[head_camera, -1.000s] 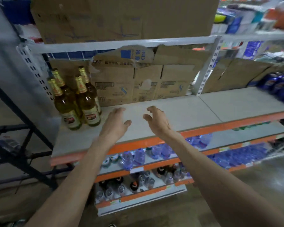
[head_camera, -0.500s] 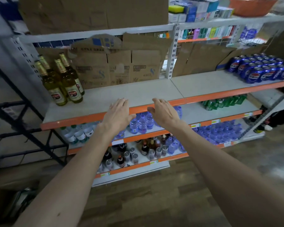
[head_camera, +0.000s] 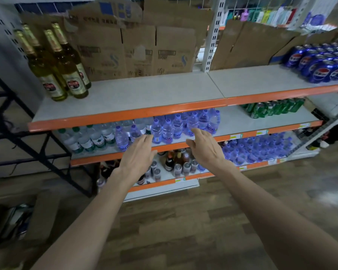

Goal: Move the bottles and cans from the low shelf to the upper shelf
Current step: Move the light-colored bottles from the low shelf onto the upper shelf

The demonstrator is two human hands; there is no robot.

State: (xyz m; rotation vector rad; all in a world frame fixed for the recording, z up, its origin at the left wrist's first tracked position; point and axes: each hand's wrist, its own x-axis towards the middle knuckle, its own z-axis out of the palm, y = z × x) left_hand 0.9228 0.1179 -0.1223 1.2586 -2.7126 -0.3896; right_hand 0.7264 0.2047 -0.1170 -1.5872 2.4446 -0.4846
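**Empty hands reaching down for the next load**

Both hands, left hand (head_camera: 138,155) and right hand (head_camera: 204,151), are spread wide and hold nothing. Beyond them, at 6 o'clock in the rack, the low shelf (head_camera: 164,183) carries mixed bottles and cans (head_camera: 180,163), too crowded to count. At 10 o'clock, four beer bottles (head_camera: 63,67) stand on the upper shelf (head_camera: 144,94). Next, I reckon, comes a grasp down low.

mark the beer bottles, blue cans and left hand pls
beer bottles (head_camera: 74,85), head view, label of a front bottle
blue cans (head_camera: 320,72), head view, front can's logo
left hand (head_camera: 138,155), head view, back of hand
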